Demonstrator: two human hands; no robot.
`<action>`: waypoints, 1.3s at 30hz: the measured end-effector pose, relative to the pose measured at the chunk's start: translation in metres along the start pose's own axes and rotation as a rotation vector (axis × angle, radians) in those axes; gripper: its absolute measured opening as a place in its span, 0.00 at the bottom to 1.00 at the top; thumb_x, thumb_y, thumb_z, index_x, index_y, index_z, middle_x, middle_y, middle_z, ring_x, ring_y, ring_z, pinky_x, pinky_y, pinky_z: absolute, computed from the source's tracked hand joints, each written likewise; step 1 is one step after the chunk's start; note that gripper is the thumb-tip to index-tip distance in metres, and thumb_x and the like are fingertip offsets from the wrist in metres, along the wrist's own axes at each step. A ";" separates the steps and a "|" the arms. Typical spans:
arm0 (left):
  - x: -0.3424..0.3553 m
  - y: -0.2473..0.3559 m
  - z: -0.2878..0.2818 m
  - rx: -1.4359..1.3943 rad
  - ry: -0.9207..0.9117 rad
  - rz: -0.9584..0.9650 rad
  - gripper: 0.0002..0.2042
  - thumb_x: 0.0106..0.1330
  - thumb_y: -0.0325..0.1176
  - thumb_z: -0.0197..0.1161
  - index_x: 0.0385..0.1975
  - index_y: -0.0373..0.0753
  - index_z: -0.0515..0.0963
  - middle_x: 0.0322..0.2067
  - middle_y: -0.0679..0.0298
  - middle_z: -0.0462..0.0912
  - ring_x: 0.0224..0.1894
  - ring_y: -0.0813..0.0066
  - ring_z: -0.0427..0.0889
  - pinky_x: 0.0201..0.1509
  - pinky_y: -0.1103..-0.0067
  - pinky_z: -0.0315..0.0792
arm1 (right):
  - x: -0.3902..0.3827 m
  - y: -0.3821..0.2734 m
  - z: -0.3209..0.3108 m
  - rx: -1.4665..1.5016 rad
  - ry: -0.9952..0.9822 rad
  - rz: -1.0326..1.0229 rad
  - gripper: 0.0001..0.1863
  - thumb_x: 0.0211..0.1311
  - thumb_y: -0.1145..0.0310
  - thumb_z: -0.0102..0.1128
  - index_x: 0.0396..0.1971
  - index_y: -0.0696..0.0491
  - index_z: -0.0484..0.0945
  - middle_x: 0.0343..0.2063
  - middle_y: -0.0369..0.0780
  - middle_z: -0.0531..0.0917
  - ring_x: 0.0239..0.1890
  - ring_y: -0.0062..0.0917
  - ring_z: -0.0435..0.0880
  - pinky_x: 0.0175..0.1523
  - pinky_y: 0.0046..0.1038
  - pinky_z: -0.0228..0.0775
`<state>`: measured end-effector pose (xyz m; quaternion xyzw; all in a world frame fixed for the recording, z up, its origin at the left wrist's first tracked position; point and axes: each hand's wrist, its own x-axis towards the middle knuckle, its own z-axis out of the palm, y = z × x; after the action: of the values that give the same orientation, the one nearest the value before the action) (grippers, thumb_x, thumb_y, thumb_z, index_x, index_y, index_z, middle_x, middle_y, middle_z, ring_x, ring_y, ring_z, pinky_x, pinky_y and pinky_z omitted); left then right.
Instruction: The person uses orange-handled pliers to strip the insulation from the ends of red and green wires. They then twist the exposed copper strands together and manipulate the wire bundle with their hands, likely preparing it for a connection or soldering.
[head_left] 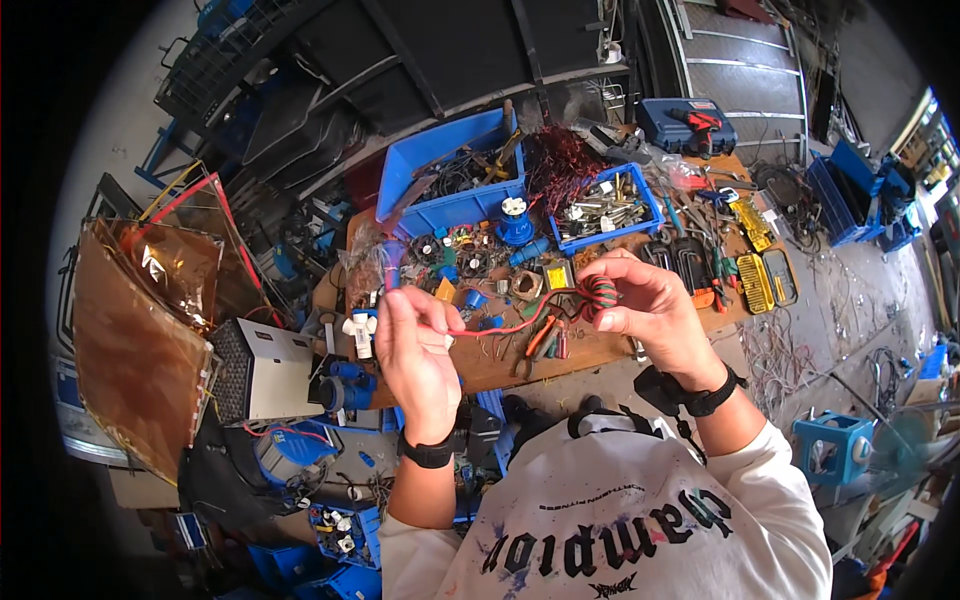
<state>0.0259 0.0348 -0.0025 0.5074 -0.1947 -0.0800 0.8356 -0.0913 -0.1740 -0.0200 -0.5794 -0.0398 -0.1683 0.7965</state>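
Over the front part of the cluttered wooden workbench [480,375], both my hands are raised. In the pinch of my right hand [655,315] is a small coil of red and green twisted wire [600,292], wound in several turns. A length of red wire [500,329] stretches from the coil across to my left hand [415,345], whose fingers are closed on its end. Just above my left fingertips shows a slim blue-purple object [391,265]; whether I hold it or it lies behind cannot be told. Pliers with orange handles [541,335] lie on the bench below the wire.
At the back stand a large blue bin [455,205] of dark parts and a blue crate [607,238] of metal pieces. A red drill [703,128] rests by its case. Yellow bit cases [757,283] and clamps [690,258] lie to the right. Brown sheets [140,350] lean at left.
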 end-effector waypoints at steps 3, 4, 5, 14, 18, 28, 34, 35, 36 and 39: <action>-0.001 -0.010 -0.008 -0.247 0.123 -0.245 0.13 0.73 0.45 0.48 0.33 0.43 0.71 0.26 0.68 0.72 0.34 0.72 0.75 0.41 0.71 0.70 | 0.000 0.004 0.000 0.141 0.018 -0.053 0.20 0.55 0.72 0.67 0.49 0.57 0.77 0.46 0.38 0.79 0.43 0.19 0.80 0.50 0.25 0.74; -0.002 -0.015 -0.010 -0.251 0.127 -0.310 0.12 0.73 0.45 0.49 0.33 0.44 0.71 0.26 0.70 0.71 0.34 0.74 0.74 0.41 0.72 0.69 | 0.000 0.003 0.000 0.204 0.006 -0.034 0.20 0.56 0.71 0.67 0.49 0.57 0.76 0.46 0.39 0.80 0.44 0.20 0.80 0.50 0.25 0.74; -0.004 -0.019 -0.011 -0.254 0.130 -0.374 0.12 0.72 0.46 0.50 0.33 0.46 0.70 0.27 0.71 0.71 0.33 0.75 0.72 0.42 0.73 0.67 | 0.000 0.002 0.001 0.267 -0.008 -0.014 0.20 0.57 0.70 0.67 0.50 0.56 0.76 0.47 0.40 0.81 0.45 0.20 0.80 0.50 0.24 0.73; 0.012 -0.019 -0.011 -0.034 0.046 -0.330 0.12 0.73 0.41 0.51 0.39 0.38 0.75 0.24 0.74 0.68 0.18 0.88 0.60 0.19 0.88 0.55 | -0.008 0.007 0.000 0.208 -0.183 0.063 0.22 0.60 0.60 0.64 0.50 0.57 0.75 0.42 0.40 0.83 0.44 0.21 0.80 0.49 0.24 0.73; 0.022 -0.032 -0.009 -0.012 0.050 -0.337 0.13 0.72 0.41 0.53 0.42 0.37 0.75 0.21 0.72 0.71 0.18 0.85 0.70 0.20 0.86 0.65 | -0.009 0.008 0.008 0.272 -0.230 0.050 0.23 0.60 0.59 0.64 0.49 0.58 0.76 0.43 0.41 0.82 0.43 0.22 0.81 0.49 0.27 0.73; 0.006 -0.053 0.015 0.194 -0.209 -0.516 0.09 0.69 0.32 0.58 0.45 0.37 0.75 0.27 0.67 0.78 0.27 0.80 0.80 0.27 0.84 0.74 | -0.010 0.023 0.012 0.187 0.022 -0.008 0.21 0.63 0.61 0.62 0.50 0.58 0.74 0.40 0.34 0.81 0.41 0.15 0.78 0.48 0.21 0.70; 0.004 -0.040 0.013 0.537 0.006 0.083 0.14 0.64 0.25 0.61 0.49 0.36 0.71 0.36 0.66 0.76 0.35 0.82 0.74 0.38 0.85 0.70 | -0.007 0.019 0.016 0.104 0.151 -0.089 0.18 0.62 0.68 0.63 0.50 0.58 0.74 0.38 0.33 0.81 0.39 0.14 0.78 0.46 0.20 0.71; 0.002 -0.030 0.019 0.559 -0.010 0.211 0.13 0.64 0.24 0.60 0.48 0.36 0.72 0.36 0.66 0.76 0.35 0.82 0.74 0.38 0.85 0.70 | -0.008 0.019 0.015 0.104 0.150 -0.080 0.18 0.62 0.69 0.63 0.50 0.58 0.74 0.38 0.33 0.81 0.39 0.14 0.78 0.46 0.20 0.71; -0.002 -0.018 0.024 0.582 -0.021 0.342 0.13 0.64 0.23 0.60 0.48 0.36 0.72 0.36 0.67 0.76 0.34 0.82 0.74 0.39 0.85 0.70 | -0.007 0.018 0.016 0.104 0.143 -0.071 0.18 0.61 0.70 0.63 0.50 0.58 0.74 0.38 0.33 0.81 0.39 0.14 0.78 0.46 0.20 0.72; -0.015 0.013 0.044 0.740 -0.389 0.295 0.18 0.54 0.24 0.69 0.46 0.36 0.76 0.42 0.62 0.77 0.40 0.76 0.77 0.42 0.81 0.73 | -0.007 0.021 0.021 0.091 0.125 -0.065 0.19 0.60 0.72 0.65 0.50 0.58 0.74 0.38 0.34 0.81 0.39 0.14 0.78 0.46 0.20 0.73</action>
<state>-0.0059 0.0100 0.0231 0.7145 -0.4343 0.0209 0.5481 -0.0889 -0.1473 -0.0342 -0.5294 -0.0162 -0.2278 0.8170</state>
